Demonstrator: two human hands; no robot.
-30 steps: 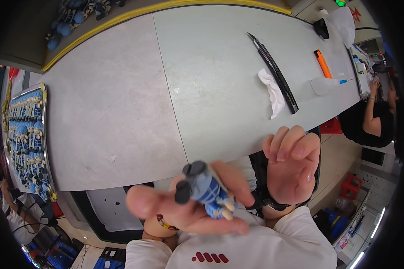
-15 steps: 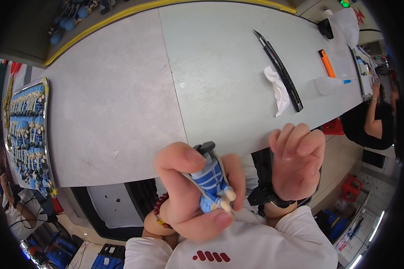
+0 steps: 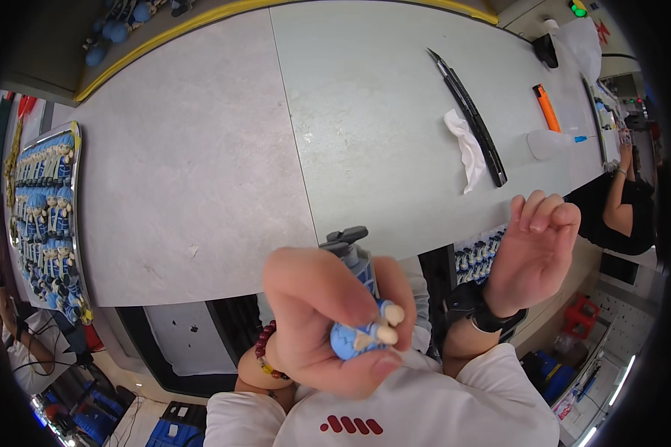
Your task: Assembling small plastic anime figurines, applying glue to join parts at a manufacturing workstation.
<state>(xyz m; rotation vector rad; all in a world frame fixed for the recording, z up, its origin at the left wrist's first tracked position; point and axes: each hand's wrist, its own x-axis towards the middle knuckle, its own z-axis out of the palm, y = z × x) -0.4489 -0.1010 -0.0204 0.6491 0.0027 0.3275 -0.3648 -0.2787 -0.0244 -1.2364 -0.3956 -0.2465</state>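
Note:
My left hand [image 3: 313,298] is closed around a small toy figurine [image 3: 348,343]. The figurine is tipped head down: its light blue hair shows low between the fingers, and its dark grey shoes stick out above them. Cream-coloured hands show beside the hair. My fingers cover much of its blue body. Off to the right, past the table's front edge, my right hand [image 3: 537,246] is raised with the palm showing and the fingers loosely bent. Nothing is visible in it.
On the table [image 3: 186,164] lie a black craft knife [image 3: 470,115], a crumpled white tissue [image 3: 466,153], an orange-handled tool [image 3: 546,109] and a translucent bottle with a blue needle tip [image 3: 548,144]. A tray [image 3: 80,216] of figurines stands left. More figurines [image 3: 479,257] sit below the right side. A co-worker [image 3: 626,205] sits far right.
My right hand has moved right and slightly up, away from the left. My left fingers have shifted on the figurine, and the thumb-side fingers now cover more of its body.

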